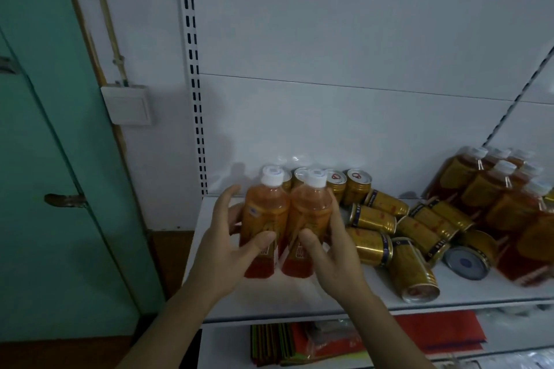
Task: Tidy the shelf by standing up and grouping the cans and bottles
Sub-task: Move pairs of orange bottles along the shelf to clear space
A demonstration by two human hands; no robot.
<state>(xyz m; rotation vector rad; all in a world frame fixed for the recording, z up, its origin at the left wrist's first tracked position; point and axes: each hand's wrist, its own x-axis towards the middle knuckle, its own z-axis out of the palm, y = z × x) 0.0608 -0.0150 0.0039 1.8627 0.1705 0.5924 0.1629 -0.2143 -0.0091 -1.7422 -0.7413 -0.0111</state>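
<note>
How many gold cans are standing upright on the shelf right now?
4, in a row at the back wall: one and another mostly hidden behind the two held bottles, then two to their right. More may be hidden.

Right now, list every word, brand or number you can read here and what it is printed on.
None can be read.
Two held bottles: label print blurred.
Fallen gold cans: band lettering too small.
Upright cans: red lid mark, no legible text.
Bottles at right: labels blurred.
</note>
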